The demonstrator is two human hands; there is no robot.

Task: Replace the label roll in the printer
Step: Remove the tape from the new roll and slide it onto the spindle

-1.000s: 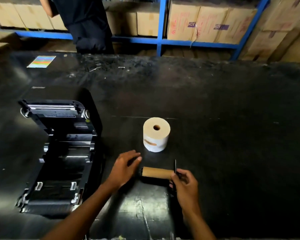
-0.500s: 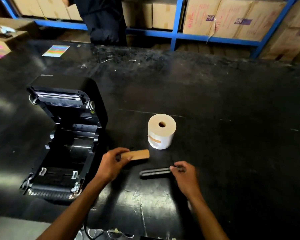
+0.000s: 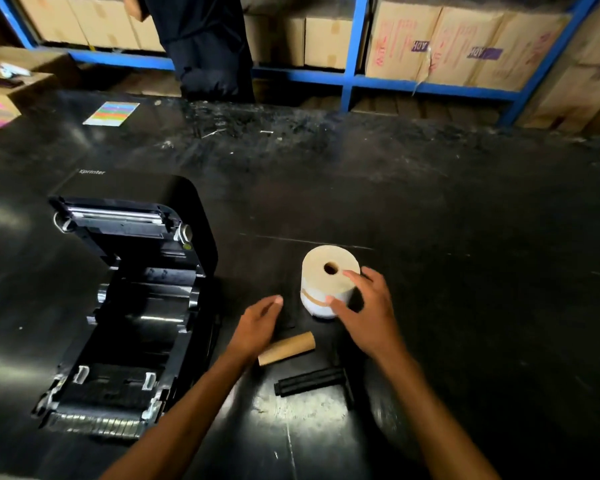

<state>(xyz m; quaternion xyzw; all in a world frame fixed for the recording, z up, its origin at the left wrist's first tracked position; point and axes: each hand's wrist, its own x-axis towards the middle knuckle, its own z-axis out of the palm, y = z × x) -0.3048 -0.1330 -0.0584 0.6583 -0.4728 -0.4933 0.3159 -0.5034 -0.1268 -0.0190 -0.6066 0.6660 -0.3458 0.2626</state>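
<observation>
**Guide:** Neither hand grasps anything yet. Your right hand (image 3: 368, 313) is spread wide, fingers over the top rim of the new label roll (image 3: 328, 282) and thumb near its side; whether skin touches paper is hard to tell. Your left hand (image 3: 257, 323) hovers flat and loose, just left of the roll, holding nothing.

**Operator:** Where does everything lie?

**Guide:** On the black table (image 3: 465, 271), the roll stands on end, core hole facing up, in front of you and slightly right. Just nearer you lies the empty cardboard core (image 3: 286, 348), on its side. Nearer again lies the black spindle (image 3: 314, 381), also on its side, with a flange at its right end. To your left sits the printer (image 3: 125, 306), lid tipped back, its roll bay bare.

**Operator:** How should I take the roll?

**Guide:** Judging from this, close the thumb and fingers around the roll's side wall rather than pinching the top face, so the outer wraps stay tight. A strip of tape appears to hold the loose end; leave it until the roll is mounted. Your left hand is well placed to steady the other side. Then the spindle likely goes through the core hole, so keep that hole unobstructed. Mind the cardboard core underfoot of your wrist; it could roll.
</observation>
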